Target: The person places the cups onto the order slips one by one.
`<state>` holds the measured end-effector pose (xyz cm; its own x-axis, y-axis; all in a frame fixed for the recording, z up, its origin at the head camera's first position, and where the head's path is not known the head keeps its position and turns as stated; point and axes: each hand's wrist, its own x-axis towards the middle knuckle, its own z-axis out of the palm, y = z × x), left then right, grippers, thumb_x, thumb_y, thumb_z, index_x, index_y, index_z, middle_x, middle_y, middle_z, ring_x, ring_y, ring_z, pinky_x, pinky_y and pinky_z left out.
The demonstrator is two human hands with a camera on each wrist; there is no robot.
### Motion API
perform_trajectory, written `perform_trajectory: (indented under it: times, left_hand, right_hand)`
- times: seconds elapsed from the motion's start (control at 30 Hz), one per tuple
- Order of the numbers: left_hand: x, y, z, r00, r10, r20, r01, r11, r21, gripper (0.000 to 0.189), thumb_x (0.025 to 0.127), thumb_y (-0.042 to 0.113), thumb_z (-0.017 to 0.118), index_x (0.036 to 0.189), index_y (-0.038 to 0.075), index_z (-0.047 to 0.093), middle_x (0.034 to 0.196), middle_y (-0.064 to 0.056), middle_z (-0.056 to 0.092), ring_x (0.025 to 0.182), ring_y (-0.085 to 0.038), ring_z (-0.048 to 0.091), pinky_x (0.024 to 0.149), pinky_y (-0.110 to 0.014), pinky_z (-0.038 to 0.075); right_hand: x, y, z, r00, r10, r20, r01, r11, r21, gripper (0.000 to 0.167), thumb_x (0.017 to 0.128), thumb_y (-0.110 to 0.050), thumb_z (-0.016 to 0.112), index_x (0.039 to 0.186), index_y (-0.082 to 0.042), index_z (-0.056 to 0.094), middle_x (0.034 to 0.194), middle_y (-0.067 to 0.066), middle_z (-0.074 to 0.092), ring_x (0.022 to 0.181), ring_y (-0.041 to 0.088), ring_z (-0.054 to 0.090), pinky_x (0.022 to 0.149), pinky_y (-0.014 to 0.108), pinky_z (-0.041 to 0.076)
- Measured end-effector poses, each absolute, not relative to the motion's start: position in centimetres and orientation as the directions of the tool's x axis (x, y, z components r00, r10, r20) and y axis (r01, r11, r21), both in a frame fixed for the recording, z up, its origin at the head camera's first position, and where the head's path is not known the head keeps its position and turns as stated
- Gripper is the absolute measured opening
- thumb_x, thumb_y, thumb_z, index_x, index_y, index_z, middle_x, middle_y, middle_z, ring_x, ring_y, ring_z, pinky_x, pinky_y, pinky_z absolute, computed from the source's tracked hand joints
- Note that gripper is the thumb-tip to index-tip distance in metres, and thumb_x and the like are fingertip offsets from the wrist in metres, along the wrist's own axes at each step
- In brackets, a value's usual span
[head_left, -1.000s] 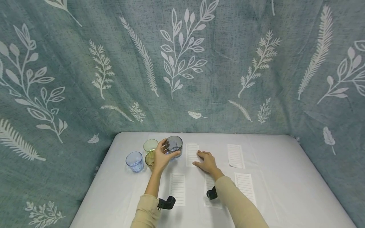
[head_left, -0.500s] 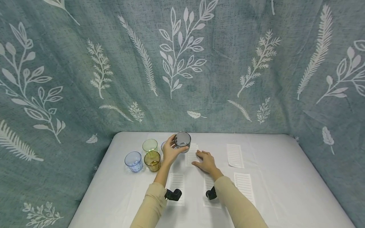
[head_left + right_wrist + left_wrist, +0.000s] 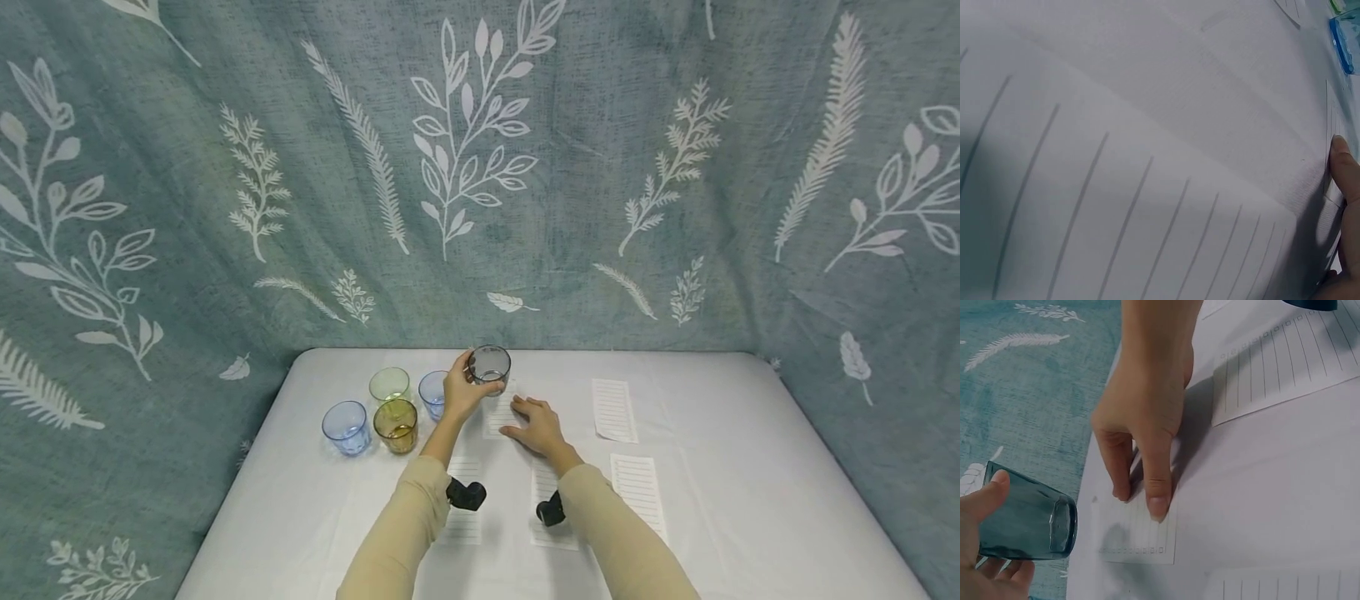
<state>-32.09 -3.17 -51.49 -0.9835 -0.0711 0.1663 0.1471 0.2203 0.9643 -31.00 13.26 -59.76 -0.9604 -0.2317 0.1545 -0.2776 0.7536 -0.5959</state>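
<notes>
My left hand (image 3: 461,396) grips a smoky grey drinking glass (image 3: 491,368) by its side, thumb on one side and fingers on the other. The glass is at the far end of a small lined sheet of paper (image 3: 495,423); in the left wrist view, the glass (image 3: 1029,515) appears lifted off the table. My right hand (image 3: 542,429) rests its fingertips on that sheet's right side. Seen from the left wrist, the right hand (image 3: 1141,419) points its thumb and fingers down onto the lined sheet (image 3: 1141,537).
Left of the hands stand a blue glass (image 3: 347,433), an amber glass (image 3: 396,429), a pale green glass (image 3: 388,385) and another blue glass (image 3: 432,396). More lined sheets lie about: far right (image 3: 615,411), near right (image 3: 639,492), and partly under the forearms. A patterned curtain (image 3: 480,300) hangs behind the white table.
My left hand has carried the grey glass right and slightly away, from over the rear blue glass to the sheet's far end. The right hand stays on the sheet.
</notes>
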Motion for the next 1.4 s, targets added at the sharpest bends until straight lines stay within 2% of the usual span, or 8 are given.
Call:
perform_trajectory:
  times: [0.27,0.5,0.7,1.0,1.23,1.4]
  left_hand:
    - [-33.2,-2.5,-52.7,-0.989,-0.051,0.138,0.114,0.336,0.935,0.075,0.067,0.006,0.084,0.132,-0.003,0.047,0.126,-0.023,0.055,0.107,-0.037,0.057,0.090,-0.043,0.049]
    - [-33.9,-2.3,-53.3,-0.994,-0.023,0.107,0.087,0.428,0.900,0.076,0.069,0.009,0.083,0.133,-0.004,0.044,0.129,-0.024,0.053,0.118,-0.038,0.051,0.100,-0.046,0.042]
    - [-34.4,-2.1,-54.1,-0.998,-0.005,0.056,0.048,0.458,0.888,0.077,0.072,0.013,0.081,0.136,-0.004,0.041,0.132,-0.025,0.050,0.121,-0.040,0.048,0.101,-0.049,0.040]
    - [-34.5,-1.7,-54.3,-1.000,-0.014,0.002,-0.005,0.475,0.880,0.078,0.074,0.013,0.080,0.138,-0.003,0.039,0.134,-0.025,0.048,0.123,-0.041,0.046,0.102,-0.050,0.038]
    - [-34.0,-1.6,-54.0,-0.999,-0.036,-0.004,-0.021,0.483,0.875,0.078,0.073,0.013,0.081,0.137,-0.002,0.040,0.134,-0.025,0.048,0.122,-0.041,0.046,0.101,-0.051,0.040]
    - [-33.8,-1.6,-54.1,-0.999,-0.034,-0.001,-0.017,0.488,0.873,0.079,0.072,0.013,0.082,0.138,-0.001,0.040,0.134,-0.025,0.049,0.122,-0.040,0.046,0.101,-0.050,0.040]
  right_hand:
    - [-30.7,13.1,-59.4,-0.970,-0.221,0.102,-0.239,0.784,-0.572,0.059,0.080,-0.034,0.074,0.126,0.000,0.058,0.138,0.011,0.051,0.127,0.036,0.042,0.103,0.057,0.032]
    - [-30.8,13.2,-59.4,-0.967,-0.232,0.108,-0.252,0.782,-0.571,0.059,0.080,-0.033,0.074,0.126,0.000,0.058,0.137,0.012,0.051,0.126,0.037,0.042,0.103,0.058,0.032]
    - [-30.7,13.3,-59.4,-0.964,-0.235,0.122,-0.261,0.779,-0.569,0.058,0.080,-0.033,0.074,0.125,0.000,0.059,0.137,0.013,0.051,0.126,0.038,0.043,0.101,0.060,0.033]
    - [-31.4,13.9,-60.8,-0.935,-0.266,0.236,-0.355,0.725,-0.590,0.064,0.080,-0.051,0.069,0.124,-0.005,0.062,0.136,0.008,0.053,0.122,0.037,0.046,0.097,0.060,0.036]
    - [-30.8,13.3,-59.7,-0.962,-0.234,0.142,-0.272,0.760,-0.590,0.059,0.078,-0.035,0.075,0.124,-0.001,0.060,0.137,0.013,0.051,0.125,0.040,0.043,0.100,0.062,0.032]
    - [-30.6,13.2,-59.4,-0.967,-0.228,0.115,-0.253,0.795,-0.552,0.059,0.080,-0.036,0.074,0.126,-0.003,0.059,0.138,0.010,0.051,0.126,0.037,0.043,0.100,0.060,0.033]
